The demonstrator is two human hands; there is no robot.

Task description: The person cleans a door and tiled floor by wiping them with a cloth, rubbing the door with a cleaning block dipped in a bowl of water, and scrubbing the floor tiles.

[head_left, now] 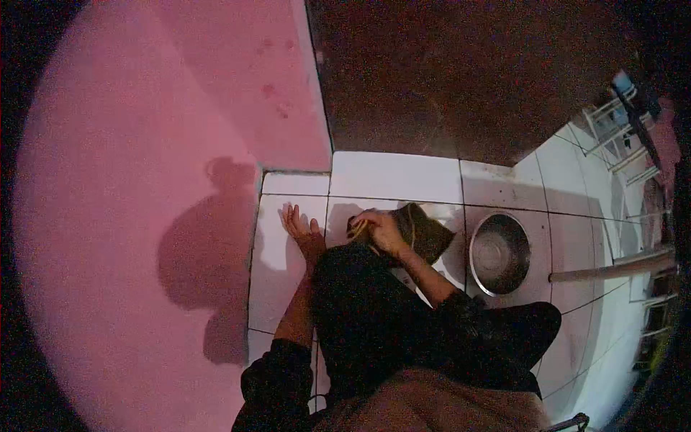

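My left hand (pixel 299 225) is open beside the pink wall, its fingers spread over the white floor tiles, with nothing in it. To its right, my right hand (pixel 383 229) has its fingers closed on thin yellowish strands (pixel 357 229), whose kind I cannot make out. Just right of that hand lies a dark olive-brown bag-like thing (pixel 430 236), with a pale cord-like line across it. My right hand partly covers its left end. A round metal bowl (pixel 499 255) stands on the tiles farther right, and it looks empty inside.
The pink wall (pixel 144 201) rises close on the left. A dark brown panel (pixel 446 79) stands ahead, beyond the tiles (pixel 396 176). My bent legs (pixel 367 309) fill the lower middle. At right are a wooden pole (pixel 612 270) and a pale rack (pixel 612 126).
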